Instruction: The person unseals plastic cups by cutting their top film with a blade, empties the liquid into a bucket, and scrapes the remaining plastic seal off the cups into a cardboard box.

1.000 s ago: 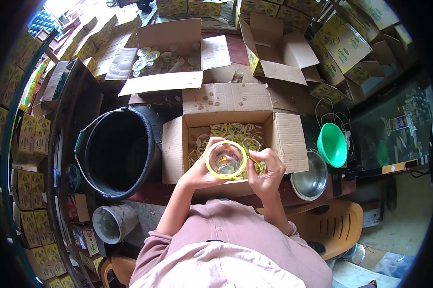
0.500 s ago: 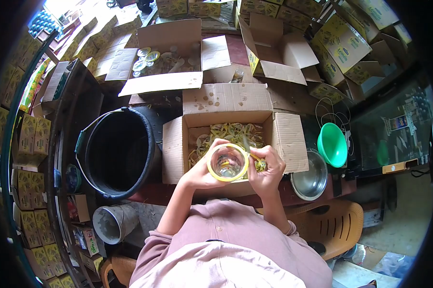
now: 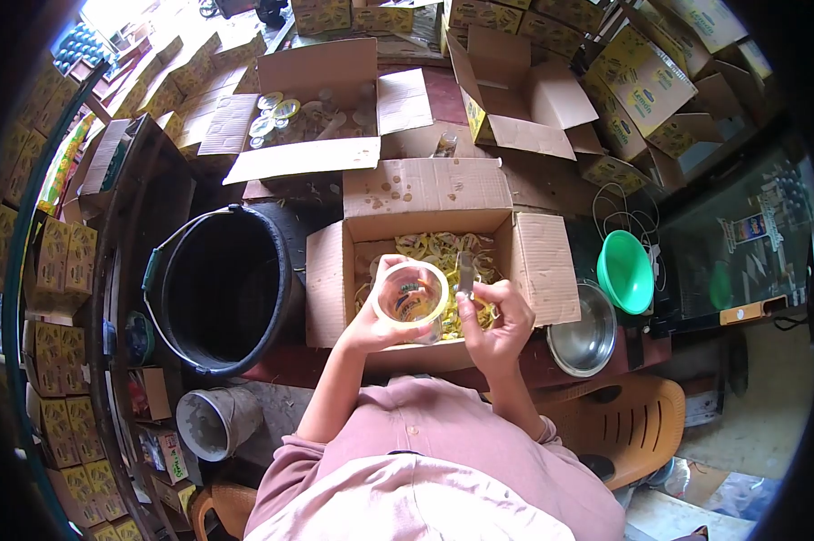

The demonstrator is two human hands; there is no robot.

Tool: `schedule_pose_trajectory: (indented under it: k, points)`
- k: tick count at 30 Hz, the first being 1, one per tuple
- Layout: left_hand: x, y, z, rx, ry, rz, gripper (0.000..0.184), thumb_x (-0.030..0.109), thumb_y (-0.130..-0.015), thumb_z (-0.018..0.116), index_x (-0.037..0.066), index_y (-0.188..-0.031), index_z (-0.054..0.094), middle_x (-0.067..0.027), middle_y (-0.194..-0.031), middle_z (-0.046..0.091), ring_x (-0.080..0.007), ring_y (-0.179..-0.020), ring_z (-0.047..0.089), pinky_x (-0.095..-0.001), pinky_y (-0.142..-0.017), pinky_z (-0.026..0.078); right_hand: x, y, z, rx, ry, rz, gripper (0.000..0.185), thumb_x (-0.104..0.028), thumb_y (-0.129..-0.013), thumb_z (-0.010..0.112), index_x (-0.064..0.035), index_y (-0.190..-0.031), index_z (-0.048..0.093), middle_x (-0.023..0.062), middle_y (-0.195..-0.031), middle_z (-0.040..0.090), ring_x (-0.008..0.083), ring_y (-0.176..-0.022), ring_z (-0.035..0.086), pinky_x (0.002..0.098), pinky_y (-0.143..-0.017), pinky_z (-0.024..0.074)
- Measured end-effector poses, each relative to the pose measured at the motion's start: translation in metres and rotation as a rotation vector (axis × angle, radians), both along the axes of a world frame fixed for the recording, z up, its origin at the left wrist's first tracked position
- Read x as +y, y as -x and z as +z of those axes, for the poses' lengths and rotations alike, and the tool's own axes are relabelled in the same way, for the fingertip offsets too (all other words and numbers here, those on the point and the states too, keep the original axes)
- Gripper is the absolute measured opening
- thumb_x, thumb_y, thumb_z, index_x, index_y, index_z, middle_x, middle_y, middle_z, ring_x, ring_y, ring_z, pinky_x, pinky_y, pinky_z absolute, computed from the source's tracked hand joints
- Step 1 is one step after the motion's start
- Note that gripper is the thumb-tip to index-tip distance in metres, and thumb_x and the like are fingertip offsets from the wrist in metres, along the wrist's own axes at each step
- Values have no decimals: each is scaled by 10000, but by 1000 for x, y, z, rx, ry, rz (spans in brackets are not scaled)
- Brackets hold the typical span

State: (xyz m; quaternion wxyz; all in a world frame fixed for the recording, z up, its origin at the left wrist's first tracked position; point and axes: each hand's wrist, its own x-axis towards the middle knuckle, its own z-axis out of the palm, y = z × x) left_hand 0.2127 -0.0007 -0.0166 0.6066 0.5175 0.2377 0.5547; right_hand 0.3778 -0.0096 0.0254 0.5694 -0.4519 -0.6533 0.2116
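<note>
My left hand [image 3: 373, 326] is wrapped around a clear jar [image 3: 412, 309], its mouth tilted up toward me and its rim pale. In my right hand [image 3: 498, 326] a small knife [image 3: 465, 271] stands with its flat metal blade up; fingers and thumb close on its lower end. The blade is just right of the jar, apart from it. Both hands are over the near side of an open cardboard box [image 3: 544, 261], which holds a heap of yellow and white scraps [image 3: 443, 245].
A black bucket [image 3: 285, 298] stands left of the box. A steel bowl [image 3: 580, 347] and a green bowl [image 3: 625, 270] are at the right. Farther back are a box of clear jars [image 3: 321, 59], another open box [image 3: 533, 135] and a glass jar [image 3: 446, 144].
The yellow band around the jar's rim is gone, and so is the yellow strip at my right hand. The jar has shifted slightly left, and the knife blade now stands more clearly in view.
</note>
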Motion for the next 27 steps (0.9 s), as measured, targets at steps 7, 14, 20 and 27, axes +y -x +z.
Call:
schedule_pose_trajectory:
  k: [7, 14, 20, 27]
  points:
    - [-2, -8, -4, -4, 17, -7, 658, -5, -740, 647, 43, -1279, 272, -126, -1218, 416, -214, -1170, 403, -347, -1002, 310, -3, 7, 5, -81, -43, -80, 168, 35, -672, 644, -5, -833, 619, 91, -694, 580, 177, -599, 582, 265, -543, 458]
    - [-4, -9, -5, -42, 71, -30, 666, 17, -774, 615, 43, -1318, 232, -124, -1233, 401, -210, -1197, 363, -350, -1014, 288, -5, 8, 7, -135, -103, -95, 200, 36, -662, 646, -24, -852, 628, 89, -693, 582, 191, -592, 579, 274, -539, 460]
    - [-5, -11, 2, -9, 39, -11, 691, 13, -770, 622, 54, -1321, 207, -124, -1202, 408, -215, -1163, 389, -352, -1002, 301, -5, 13, 8, -148, -135, -113, 198, 36, -657, 654, -27, -843, 633, 90, -691, 593, 188, -586, 583, 272, -536, 461]
    - [-4, -13, -1, 24, -19, 33, 708, -2, -766, 627, 61, -1313, 183, -128, -1193, 401, -218, -1150, 399, -351, -991, 315, -6, 14, 6, -144, -151, -122, 184, 40, -654, 655, -19, -826, 627, 97, -701, 602, 186, -589, 587, 267, -531, 463]
